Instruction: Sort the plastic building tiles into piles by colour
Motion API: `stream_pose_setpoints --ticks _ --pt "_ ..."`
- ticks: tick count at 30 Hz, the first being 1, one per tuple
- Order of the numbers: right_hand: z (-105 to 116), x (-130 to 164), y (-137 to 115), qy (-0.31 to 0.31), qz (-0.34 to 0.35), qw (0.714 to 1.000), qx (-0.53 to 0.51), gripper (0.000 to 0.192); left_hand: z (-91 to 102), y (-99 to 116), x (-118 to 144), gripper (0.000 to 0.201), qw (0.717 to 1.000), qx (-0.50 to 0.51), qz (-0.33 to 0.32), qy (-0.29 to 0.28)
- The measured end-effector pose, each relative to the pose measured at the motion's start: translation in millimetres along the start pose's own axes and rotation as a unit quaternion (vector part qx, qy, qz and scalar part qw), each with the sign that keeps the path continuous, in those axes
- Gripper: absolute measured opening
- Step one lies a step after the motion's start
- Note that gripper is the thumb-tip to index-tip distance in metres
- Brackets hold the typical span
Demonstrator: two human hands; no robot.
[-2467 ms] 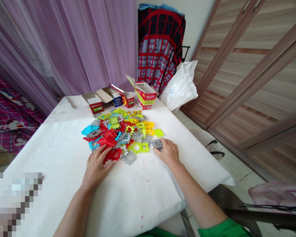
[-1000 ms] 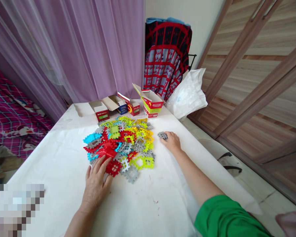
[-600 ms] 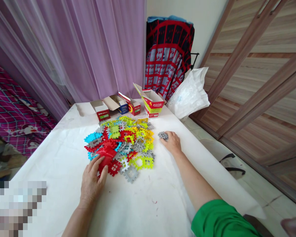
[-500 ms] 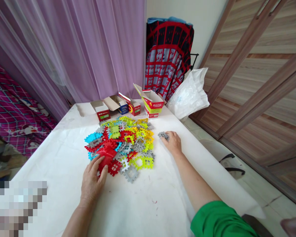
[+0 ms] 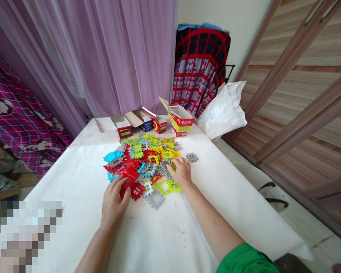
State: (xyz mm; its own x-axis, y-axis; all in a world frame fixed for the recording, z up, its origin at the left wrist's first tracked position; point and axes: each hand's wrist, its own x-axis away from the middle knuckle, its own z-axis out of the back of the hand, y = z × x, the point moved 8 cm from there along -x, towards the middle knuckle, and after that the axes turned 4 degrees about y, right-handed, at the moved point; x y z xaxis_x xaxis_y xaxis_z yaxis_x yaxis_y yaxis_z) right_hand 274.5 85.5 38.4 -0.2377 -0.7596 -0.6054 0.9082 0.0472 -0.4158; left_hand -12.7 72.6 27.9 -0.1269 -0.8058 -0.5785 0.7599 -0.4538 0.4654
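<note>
White-covered counter (image 5: 74,178), heap of plastic tiles (image 5: 142,159), left hand (image 5: 113,203) gripping red tile (image 5: 127,184), right hand (image 5: 181,172) fingers curled on heap, grasp unclear, gray tile (image 5: 191,157) lying apart.

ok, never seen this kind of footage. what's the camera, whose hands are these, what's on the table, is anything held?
There is one view only, from a camera worn on a person's head, looking forward and down; no robot. Both bare hands belong to the wearer. The left hand rests at the near edge of a pile of interlocking plastic tiles, fingers on a red tile. The right hand lies on the pile's right side, over grey and green tiles; whether it grips one is unclear. One grey tile lies apart on the white table cover. Small opened cardboard boxes stand at the far edge, with a white plastic bag beside them.
</note>
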Motion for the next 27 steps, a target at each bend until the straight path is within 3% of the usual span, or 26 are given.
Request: stream_pose_setpoints --ticks 5,9,12,15,21,24,27 --pt "5.9 0.2 15.4 0.003 -0.092 0.98 -0.176 0.02 5.7 9.9 2.1 0.033 0.999 -0.049 -0.003 0.006" --pt "0.8 11.7 18.3 -0.071 -0.206 0.907 -0.359 0.03 17.6 30.1 -1.1 0.028 0.998 -0.045 -0.027 0.037" --pt "0.4 22.8 2.3 -0.135 -0.225 0.862 -0.435 0.033 15.7 47.3 -5.0 0.027 0.999 0.008 -0.025 0.028" --pt "0.5 33.3 -13.7 -0.176 -0.223 0.841 -0.461 0.035 -3.7 57.4 -6.6 0.032 0.99 0.133 0.039 -0.027" --pt "-12.2 47.2 -34.7 -0.229 -0.185 0.829 -0.476 0.031 -47.9 55.1 1.7 0.045 0.894 0.354 0.254 -0.108" --pt "-10.6 49.0 -38.5 -0.236 -0.154 0.835 -0.472 0.031 -54.6 49.2 8.4 0.051 0.848 0.402 0.323 -0.119" --pt "3.4 47.7 -47.3 -0.257 -0.067 0.861 -0.433 0.05 -53.5 44.9 13.9 0.055 0.828 0.415 0.353 -0.13"
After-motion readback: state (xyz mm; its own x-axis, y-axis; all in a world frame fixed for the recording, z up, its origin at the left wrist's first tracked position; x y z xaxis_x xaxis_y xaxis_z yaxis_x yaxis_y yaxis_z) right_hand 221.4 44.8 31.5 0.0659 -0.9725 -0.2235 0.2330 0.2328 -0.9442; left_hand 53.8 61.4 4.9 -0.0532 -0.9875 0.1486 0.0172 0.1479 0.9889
